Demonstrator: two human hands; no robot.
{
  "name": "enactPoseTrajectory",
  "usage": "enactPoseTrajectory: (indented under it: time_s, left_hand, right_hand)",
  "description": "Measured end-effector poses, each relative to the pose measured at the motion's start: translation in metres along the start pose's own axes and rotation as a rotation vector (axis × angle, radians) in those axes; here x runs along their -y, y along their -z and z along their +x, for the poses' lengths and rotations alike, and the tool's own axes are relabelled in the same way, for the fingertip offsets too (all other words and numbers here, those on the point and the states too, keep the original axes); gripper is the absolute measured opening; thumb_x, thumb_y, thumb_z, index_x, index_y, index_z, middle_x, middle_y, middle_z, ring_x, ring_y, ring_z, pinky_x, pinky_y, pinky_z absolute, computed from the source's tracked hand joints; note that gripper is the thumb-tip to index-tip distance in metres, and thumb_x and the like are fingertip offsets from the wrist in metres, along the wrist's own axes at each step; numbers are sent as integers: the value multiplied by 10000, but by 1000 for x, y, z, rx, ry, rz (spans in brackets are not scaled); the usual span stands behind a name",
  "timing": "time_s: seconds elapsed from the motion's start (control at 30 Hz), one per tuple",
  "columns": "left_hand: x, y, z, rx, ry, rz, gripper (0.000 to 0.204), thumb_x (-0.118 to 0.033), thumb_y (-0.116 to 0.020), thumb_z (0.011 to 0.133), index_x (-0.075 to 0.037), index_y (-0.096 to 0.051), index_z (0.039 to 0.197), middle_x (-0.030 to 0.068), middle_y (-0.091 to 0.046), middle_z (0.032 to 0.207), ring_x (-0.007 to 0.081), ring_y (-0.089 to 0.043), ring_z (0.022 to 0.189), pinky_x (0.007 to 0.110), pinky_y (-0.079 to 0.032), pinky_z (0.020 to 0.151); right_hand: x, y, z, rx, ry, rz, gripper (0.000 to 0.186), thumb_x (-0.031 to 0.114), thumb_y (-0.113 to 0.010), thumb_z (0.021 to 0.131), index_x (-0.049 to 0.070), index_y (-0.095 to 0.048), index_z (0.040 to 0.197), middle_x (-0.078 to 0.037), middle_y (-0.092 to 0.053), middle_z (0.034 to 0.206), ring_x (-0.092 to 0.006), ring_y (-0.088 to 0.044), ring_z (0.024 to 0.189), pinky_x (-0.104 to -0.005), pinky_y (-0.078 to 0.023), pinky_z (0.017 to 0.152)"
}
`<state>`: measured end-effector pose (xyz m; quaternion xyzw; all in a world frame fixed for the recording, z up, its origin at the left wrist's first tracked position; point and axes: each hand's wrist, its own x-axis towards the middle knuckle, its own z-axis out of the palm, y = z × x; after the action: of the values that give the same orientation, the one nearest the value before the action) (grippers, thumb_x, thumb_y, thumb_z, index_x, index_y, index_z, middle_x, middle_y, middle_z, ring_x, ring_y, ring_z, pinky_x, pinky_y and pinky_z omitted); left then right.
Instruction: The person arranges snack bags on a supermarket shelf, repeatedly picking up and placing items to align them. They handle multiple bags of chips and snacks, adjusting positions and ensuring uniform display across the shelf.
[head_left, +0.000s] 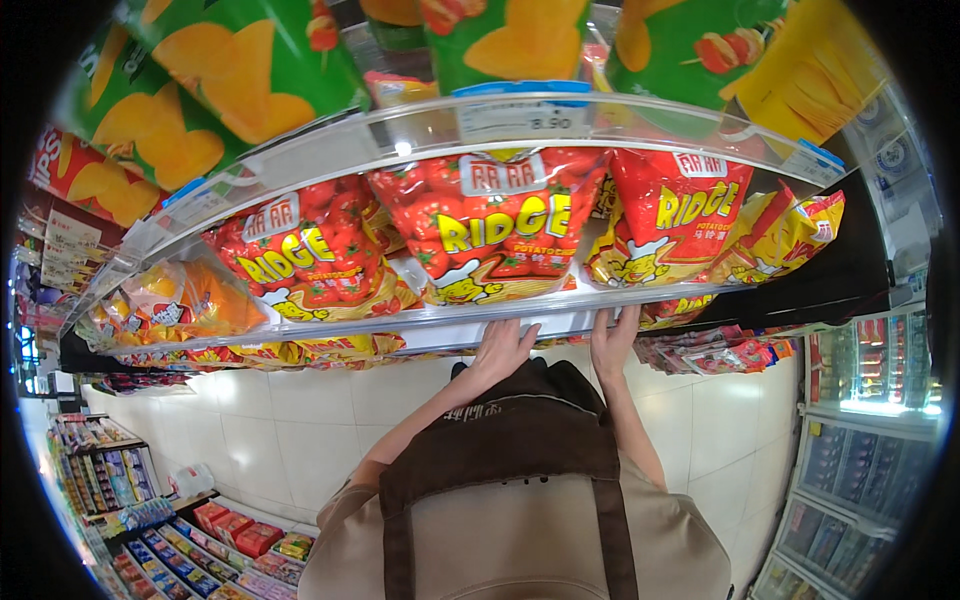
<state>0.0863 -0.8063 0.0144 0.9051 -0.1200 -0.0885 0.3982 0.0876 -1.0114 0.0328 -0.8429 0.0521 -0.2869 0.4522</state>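
- Middle red bag [490, 225]: a plump, glossy packet of potato crisps printed with tomatoes, yellow lettering and a cartoon chef; it stands upright on the middle shelf [440, 318], above and between the two hands.
- Left red bag [300, 250] and right red bag [680, 215]: matching packets on either side of it, the left one tilted.
- Left hand [507, 346]: raised to the underside of the shelf's front edge, thumb apart from the fingers; whether it grips anything cannot be told.
- Right hand [613, 345]: also at that edge, fingers pointing upward, well apart from the left hand; its grip likewise cannot be told.
- Flanking goods: orange bags [205, 300] at the left end, a yellow bag [795, 235] leaning at the right.
- Upper tier: green packets [240, 70] behind a clear guard rail [400, 135], which crosses in front of the red bags' tops.
- Lower tier: yellow-and-red packets [350, 347], largely covered by the shelf above.
- Foreground: a dark brown apron [510, 450] over the pale tiled floor [320, 420].
- Obscured: the fingertips, partly behind the shelf edge; the green packets' tops, cut off; the goods at the far left, blurred.
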Motion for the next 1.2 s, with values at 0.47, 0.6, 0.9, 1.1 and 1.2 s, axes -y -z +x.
enactPoseTrajectory:
  time_s: [0.47, 0.6, 0.9, 1.1, 1.2]
  left_hand:
    - [-18, -28, 28, -111, -18, -41, 356, -205, -594, 908, 41, -591, 1164, 309, -559, 1180, 482, -490, 1160, 530, -356, 1014]
    - [-7, -26, 26, -77, 36, -63, 366, -204, -601, 905, 36, -591, 1181, 311, -553, 1203, 468, -489, 1180, 504, -362, 1029]
    - [-2, 1, 7, -203, -108, -41, 328, -214, -613, 905, 48, -580, 1099, 286, -603, 1017, 461, -558, 976, 513, -436, 853]
    - [-10, 39, -22, -65, 87, -53, 334, -210, -624, 904, 48, -540, 1098, 284, -606, 970, 462, -574, 924, 515, -457, 804]
    - [-4, 52, -37, -133, 35, -108, 376, -192, -630, 903, 49, -505, 1162, 274, -592, 1011, 453, -570, 950, 512, -455, 823]
  right_hand:
    - [-46, -1, 4, 270, -117, -139, 289, 87, -598, 859, -83, -578, 1092, -290, -607, 1046, -427, -576, 993, -465, -439, 907]
    - [-39, -1, 1, 316, -199, -128, 273, 139, -615, 872, -64, -597, 1053, -273, -616, 993, -411, -590, 937, -486, -459, 834]
    - [-18, -4, -9, 320, -223, 70, 216, 104, -620, 907, -51, -594, 1055, -110, -655, 779, -157, -599, 633, -303, -476, 580]
    - [29, -6, -15, 333, -336, 235, 242, 70, -623, 897, -48, -562, 1099, -106, -637, 814, -154, -582, 613, -310, -473, 581]
    - [44, -14, -24, 337, -308, 305, 314, 75, -637, 888, -37, -545, 1168, -124, -661, 902, -159, -603, 662, -304, -492, 620]
